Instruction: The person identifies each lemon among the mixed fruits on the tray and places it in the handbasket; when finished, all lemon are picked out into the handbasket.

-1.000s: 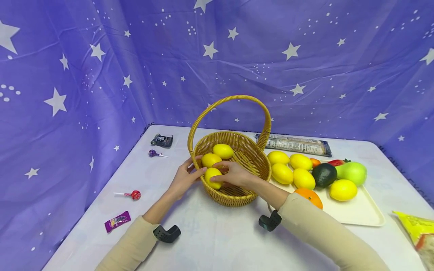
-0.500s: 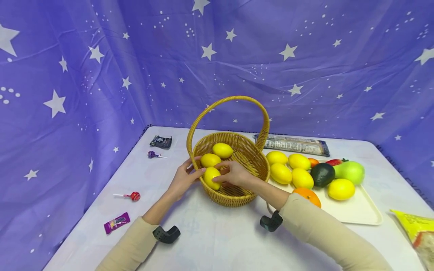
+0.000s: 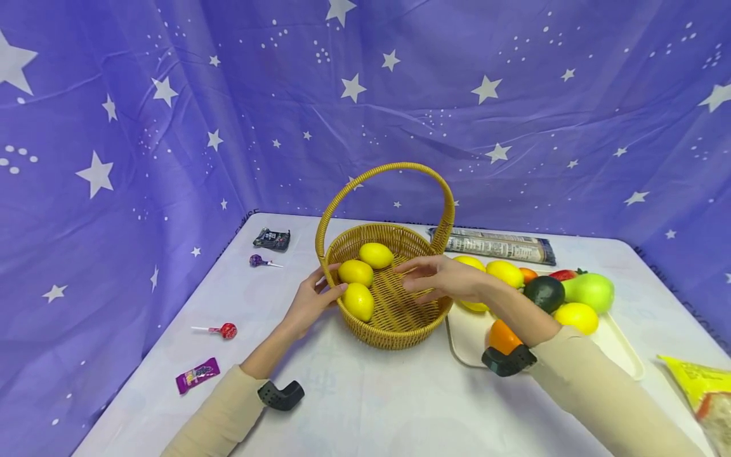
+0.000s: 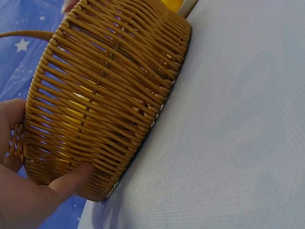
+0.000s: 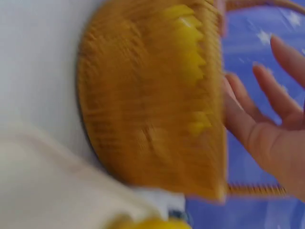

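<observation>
My left hand point(image 3: 309, 303) grips the left rim of the woven basket point(image 3: 394, 339). The left wrist view shows its thumb pressed to the outer wall point(image 4: 100, 109), with the other fingers at the rim by the handle. Inside, along the left wall, lie three lemons: a front one point(image 3: 358, 303), a middle one point(image 3: 356, 273) and a back one point(image 3: 375, 255). Over the basket's right side hovers my right hand point(image 3: 448, 278), fingers loosely spread and holding nothing. Blurred in the right wrist view, the same hand point(image 5: 271, 124) appears beside the rim.
Right of the basket, a cream tray point(image 3: 465, 339) bears several lemons, an orange point(image 3: 504, 337), an avocado point(image 3: 544, 293) and a green pear point(image 3: 594, 292). Long packets point(image 3: 502, 246) lie behind. Lollipops point(image 3: 228, 331) and small wrapped sweets point(image 3: 197, 376) are at left, a yellow bag point(image 3: 699, 384) far right.
My right hand has let go of the front lemon, leaving it in the basket, and has moved up and right. The left hand stays at the rim.
</observation>
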A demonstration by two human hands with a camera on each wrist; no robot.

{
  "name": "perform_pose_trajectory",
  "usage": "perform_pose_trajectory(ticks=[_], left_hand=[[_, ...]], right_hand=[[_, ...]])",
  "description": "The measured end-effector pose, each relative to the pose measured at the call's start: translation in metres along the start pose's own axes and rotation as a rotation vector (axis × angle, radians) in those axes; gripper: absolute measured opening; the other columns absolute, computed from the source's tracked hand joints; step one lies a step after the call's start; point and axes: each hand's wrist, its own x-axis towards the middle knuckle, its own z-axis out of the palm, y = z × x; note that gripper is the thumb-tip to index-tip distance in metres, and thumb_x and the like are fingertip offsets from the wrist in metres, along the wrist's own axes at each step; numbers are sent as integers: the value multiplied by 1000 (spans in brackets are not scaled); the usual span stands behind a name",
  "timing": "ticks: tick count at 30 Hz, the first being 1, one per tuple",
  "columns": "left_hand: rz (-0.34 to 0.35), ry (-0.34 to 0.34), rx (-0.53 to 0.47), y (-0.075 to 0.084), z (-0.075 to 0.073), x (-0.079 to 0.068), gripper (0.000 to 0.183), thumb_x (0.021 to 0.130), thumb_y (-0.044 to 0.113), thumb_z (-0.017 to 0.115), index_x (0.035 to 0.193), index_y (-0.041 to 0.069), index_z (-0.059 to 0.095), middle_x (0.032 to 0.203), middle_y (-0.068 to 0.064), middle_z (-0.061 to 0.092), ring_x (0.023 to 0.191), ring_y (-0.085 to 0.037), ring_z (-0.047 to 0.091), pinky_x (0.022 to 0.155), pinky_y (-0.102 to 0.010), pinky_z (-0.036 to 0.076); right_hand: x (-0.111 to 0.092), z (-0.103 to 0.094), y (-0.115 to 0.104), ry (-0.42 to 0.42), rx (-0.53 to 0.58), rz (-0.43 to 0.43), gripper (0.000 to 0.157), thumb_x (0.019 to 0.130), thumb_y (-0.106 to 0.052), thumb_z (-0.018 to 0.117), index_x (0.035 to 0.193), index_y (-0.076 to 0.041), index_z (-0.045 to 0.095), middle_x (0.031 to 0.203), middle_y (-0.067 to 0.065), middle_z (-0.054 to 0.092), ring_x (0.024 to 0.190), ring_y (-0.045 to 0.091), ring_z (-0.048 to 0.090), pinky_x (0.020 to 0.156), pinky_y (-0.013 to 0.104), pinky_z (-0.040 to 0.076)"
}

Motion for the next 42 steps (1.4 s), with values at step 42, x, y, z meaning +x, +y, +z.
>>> perform_pose_trajectory(ticks=[42], left_hand=[[-26,-2,11,0,-2,2,55,95,11,63,145,4,40,152,-21,29,135,-37,36,91,-36,54]], right_hand=[[-194,-158,94,234,-589,114,50,97,-17,60,138,7,44,132,28,51,108,4,57,83,23,52]])
